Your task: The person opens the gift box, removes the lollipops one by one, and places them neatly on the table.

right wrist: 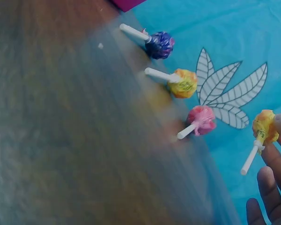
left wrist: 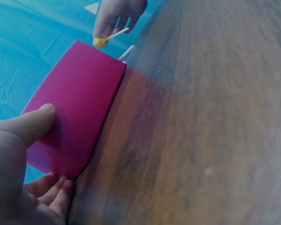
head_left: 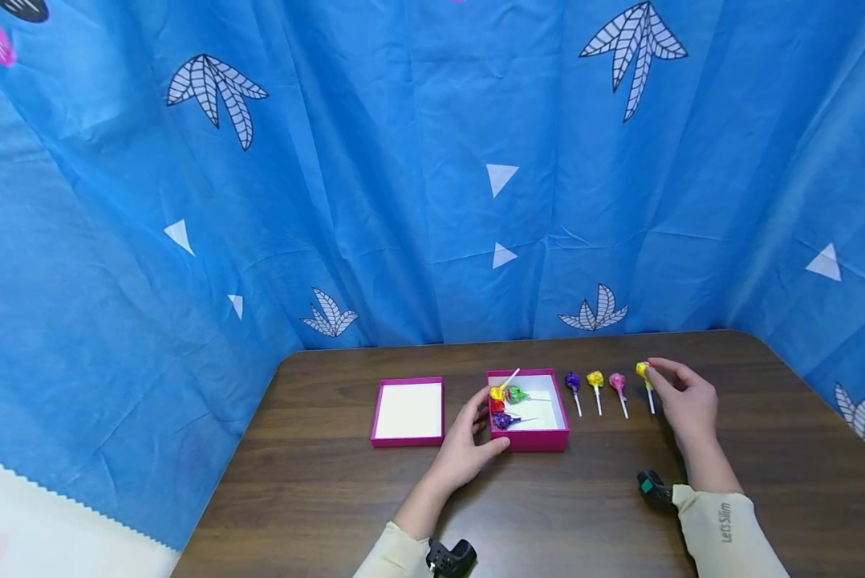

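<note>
A magenta box point(head_left: 529, 441) with a white inside stands on the table. My left hand point(head_left: 460, 451) holds it at the front left corner, thumb on the front wall and fingers along the left side. Inside lie several lollipops, among them a yellow one point(head_left: 497, 393), a green one point(head_left: 515, 394) and a purple one point(head_left: 503, 420). With thumb and fingertips, my right hand point(head_left: 688, 407) pinches a yellow lollipop point(right wrist: 263, 124) by its wrapped head, its white stick pointing toward me. Beside it, in a row, are a pink lollipop point(head_left: 617, 381), another yellow lollipop point(head_left: 594, 379) and another purple lollipop point(head_left: 573, 381).
Left of the box lies its square lid point(head_left: 407, 411), white inside with a magenta rim. Behind the brown wooden table point(head_left: 317, 490) hangs a blue curtain point(head_left: 404, 160) with leaf and triangle prints. Each wrist wears a black camera.
</note>
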`<action>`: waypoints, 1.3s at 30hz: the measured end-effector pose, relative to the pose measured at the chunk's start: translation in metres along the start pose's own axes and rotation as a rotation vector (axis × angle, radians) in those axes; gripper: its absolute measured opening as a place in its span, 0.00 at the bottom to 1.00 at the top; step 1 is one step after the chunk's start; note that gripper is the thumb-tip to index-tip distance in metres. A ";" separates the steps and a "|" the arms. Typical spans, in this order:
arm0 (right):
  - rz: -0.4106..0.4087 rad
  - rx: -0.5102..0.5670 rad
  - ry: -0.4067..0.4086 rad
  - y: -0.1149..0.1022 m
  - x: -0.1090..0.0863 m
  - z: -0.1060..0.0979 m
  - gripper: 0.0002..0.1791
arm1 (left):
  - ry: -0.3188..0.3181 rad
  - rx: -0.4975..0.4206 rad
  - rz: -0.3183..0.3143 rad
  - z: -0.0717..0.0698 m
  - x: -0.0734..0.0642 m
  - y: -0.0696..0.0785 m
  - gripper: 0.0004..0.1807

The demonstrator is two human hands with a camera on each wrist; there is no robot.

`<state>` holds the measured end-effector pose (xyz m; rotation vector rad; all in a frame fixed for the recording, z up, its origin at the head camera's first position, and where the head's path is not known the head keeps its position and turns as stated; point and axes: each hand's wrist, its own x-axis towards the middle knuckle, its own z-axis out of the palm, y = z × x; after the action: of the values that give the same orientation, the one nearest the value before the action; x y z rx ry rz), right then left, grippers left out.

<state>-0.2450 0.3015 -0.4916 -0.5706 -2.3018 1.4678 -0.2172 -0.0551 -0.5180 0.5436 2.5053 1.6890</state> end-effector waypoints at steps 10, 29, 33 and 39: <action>0.038 -0.025 -0.014 0.015 0.003 0.003 0.29 | -0.002 -0.010 -0.001 0.001 -0.001 0.000 0.44; -0.104 -0.293 -0.056 0.027 0.011 0.004 0.27 | -0.006 -0.007 -0.010 0.002 0.000 0.002 0.44; -0.116 -0.342 -0.061 0.027 0.011 0.007 0.26 | -0.003 0.002 -0.007 0.001 0.000 0.002 0.44; -0.116 -0.368 -0.048 0.026 0.010 0.010 0.26 | -0.004 0.004 -0.008 0.001 -0.001 0.002 0.44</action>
<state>-0.2544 0.3085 -0.5190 -0.4914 -2.6144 1.0214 -0.2160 -0.0537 -0.5165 0.5353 2.5053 1.6791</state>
